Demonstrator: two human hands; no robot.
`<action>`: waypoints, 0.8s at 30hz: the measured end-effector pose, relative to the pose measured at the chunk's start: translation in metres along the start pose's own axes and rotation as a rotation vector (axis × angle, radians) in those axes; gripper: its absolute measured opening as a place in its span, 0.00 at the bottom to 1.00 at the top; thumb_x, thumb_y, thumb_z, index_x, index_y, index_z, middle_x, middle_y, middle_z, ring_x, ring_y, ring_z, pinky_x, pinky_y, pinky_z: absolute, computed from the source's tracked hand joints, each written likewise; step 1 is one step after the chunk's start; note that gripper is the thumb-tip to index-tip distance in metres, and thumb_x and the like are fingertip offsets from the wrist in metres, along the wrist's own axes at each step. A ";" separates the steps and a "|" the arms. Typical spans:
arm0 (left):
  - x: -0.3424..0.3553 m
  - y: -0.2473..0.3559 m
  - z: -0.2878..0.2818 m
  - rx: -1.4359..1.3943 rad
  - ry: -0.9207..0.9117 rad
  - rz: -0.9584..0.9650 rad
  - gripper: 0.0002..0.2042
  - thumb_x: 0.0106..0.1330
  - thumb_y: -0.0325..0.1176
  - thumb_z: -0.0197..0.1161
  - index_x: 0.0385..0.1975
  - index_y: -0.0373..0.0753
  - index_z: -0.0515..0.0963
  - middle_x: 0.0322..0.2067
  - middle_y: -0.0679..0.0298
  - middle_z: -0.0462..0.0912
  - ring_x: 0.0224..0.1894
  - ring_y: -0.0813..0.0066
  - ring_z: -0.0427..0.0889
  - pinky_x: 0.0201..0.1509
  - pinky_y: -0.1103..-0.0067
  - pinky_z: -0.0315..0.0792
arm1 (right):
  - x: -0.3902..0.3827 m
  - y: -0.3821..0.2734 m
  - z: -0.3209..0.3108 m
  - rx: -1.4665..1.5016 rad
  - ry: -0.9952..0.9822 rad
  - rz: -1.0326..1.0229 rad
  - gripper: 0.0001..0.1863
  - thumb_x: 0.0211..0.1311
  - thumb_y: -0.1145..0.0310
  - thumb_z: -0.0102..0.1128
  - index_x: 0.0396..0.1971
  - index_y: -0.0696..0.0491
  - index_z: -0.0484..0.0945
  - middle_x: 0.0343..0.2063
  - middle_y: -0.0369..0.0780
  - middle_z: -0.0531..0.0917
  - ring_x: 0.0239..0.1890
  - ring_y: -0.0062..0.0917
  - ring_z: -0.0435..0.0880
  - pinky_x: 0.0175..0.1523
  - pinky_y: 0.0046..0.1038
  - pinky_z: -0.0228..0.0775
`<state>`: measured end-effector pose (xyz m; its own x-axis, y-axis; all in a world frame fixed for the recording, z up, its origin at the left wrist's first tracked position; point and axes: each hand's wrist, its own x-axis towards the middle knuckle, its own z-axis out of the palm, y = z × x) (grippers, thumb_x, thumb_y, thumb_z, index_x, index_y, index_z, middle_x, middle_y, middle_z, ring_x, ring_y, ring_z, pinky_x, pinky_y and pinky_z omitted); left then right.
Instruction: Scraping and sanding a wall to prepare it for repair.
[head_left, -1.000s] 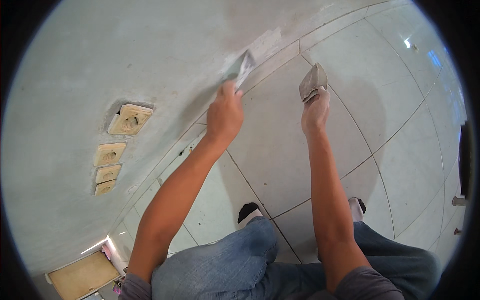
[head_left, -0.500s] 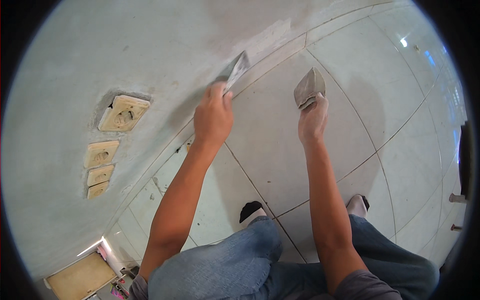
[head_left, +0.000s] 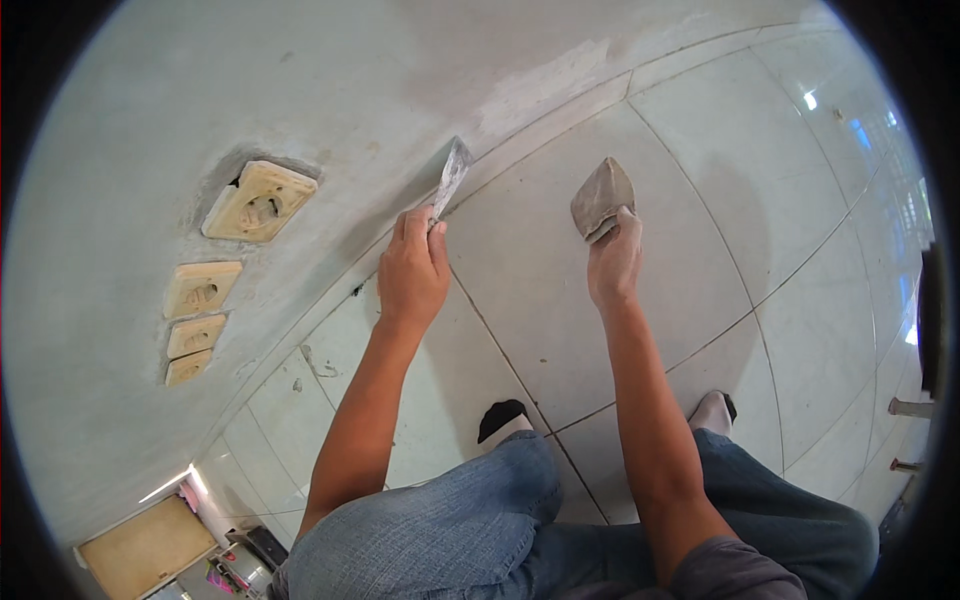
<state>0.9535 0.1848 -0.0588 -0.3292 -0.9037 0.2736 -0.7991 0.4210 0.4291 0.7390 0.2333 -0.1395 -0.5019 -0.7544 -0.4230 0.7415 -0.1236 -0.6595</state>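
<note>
My left hand (head_left: pixel 414 270) is closed round the handle of a putty knife (head_left: pixel 455 170), its metal blade smeared with pale filler and held just off the wall (head_left: pixel 330 80) near the baseboard. In my right hand (head_left: pixel 614 262) is a second wide-bladed scraper (head_left: pixel 604 195), its broad face coated with greyish filler, held above the floor tiles. Most of its handle is hidden by my fingers. Farther along the wall, low above the baseboard (head_left: pixel 600 98), lies a lighter smeared patch (head_left: pixel 545 85).
Several cream wall sockets (head_left: pixel 262 203) sit in the wall at left, the largest in a rough-edged recess. Large pale tiles (head_left: pixel 690 300) cover the floor, where my feet rest. At lower left are a tan board (head_left: pixel 150 550) and small clutter; metal legs (head_left: pixel 910 408) stand at far right.
My left hand has drawn the putty knife back toward me, away from the lighter patch. The right hand with its scraper has moved slightly nearer and to the left.
</note>
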 end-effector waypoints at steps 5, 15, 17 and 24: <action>0.005 -0.015 -0.004 -0.003 -0.006 0.021 0.10 0.69 0.31 0.54 0.45 0.34 0.70 0.38 0.48 0.78 0.38 0.45 0.80 0.38 0.61 0.74 | -0.002 -0.002 0.004 -0.013 -0.013 0.010 0.29 0.68 0.58 0.42 0.63 0.62 0.59 0.60 0.41 0.65 0.64 0.28 0.62 0.68 0.29 0.52; 0.007 -0.027 -0.007 -0.060 -0.025 0.066 0.09 0.68 0.31 0.55 0.43 0.35 0.71 0.39 0.50 0.79 0.38 0.46 0.80 0.38 0.62 0.75 | -0.011 0.009 0.002 -0.035 0.033 0.041 0.28 0.68 0.58 0.42 0.62 0.61 0.61 0.60 0.41 0.65 0.63 0.27 0.63 0.68 0.30 0.53; 0.014 -0.018 -0.001 -0.072 0.042 0.124 0.09 0.68 0.32 0.55 0.43 0.36 0.71 0.39 0.51 0.79 0.37 0.46 0.79 0.37 0.62 0.74 | -0.009 0.006 -0.001 -0.050 0.021 0.039 0.29 0.68 0.58 0.42 0.62 0.61 0.61 0.61 0.41 0.65 0.64 0.27 0.62 0.68 0.30 0.53; 0.018 0.002 0.007 -0.068 0.038 0.102 0.09 0.68 0.30 0.55 0.45 0.35 0.71 0.37 0.51 0.77 0.37 0.46 0.78 0.38 0.61 0.73 | -0.013 -0.004 -0.009 -0.017 0.042 -0.006 0.29 0.68 0.57 0.42 0.62 0.61 0.61 0.59 0.41 0.66 0.61 0.27 0.64 0.66 0.29 0.54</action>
<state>0.9425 0.1684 -0.0591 -0.3868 -0.8529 0.3506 -0.7263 0.5161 0.4541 0.7390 0.2489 -0.1370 -0.5245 -0.7259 -0.4449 0.7311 -0.1163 -0.6723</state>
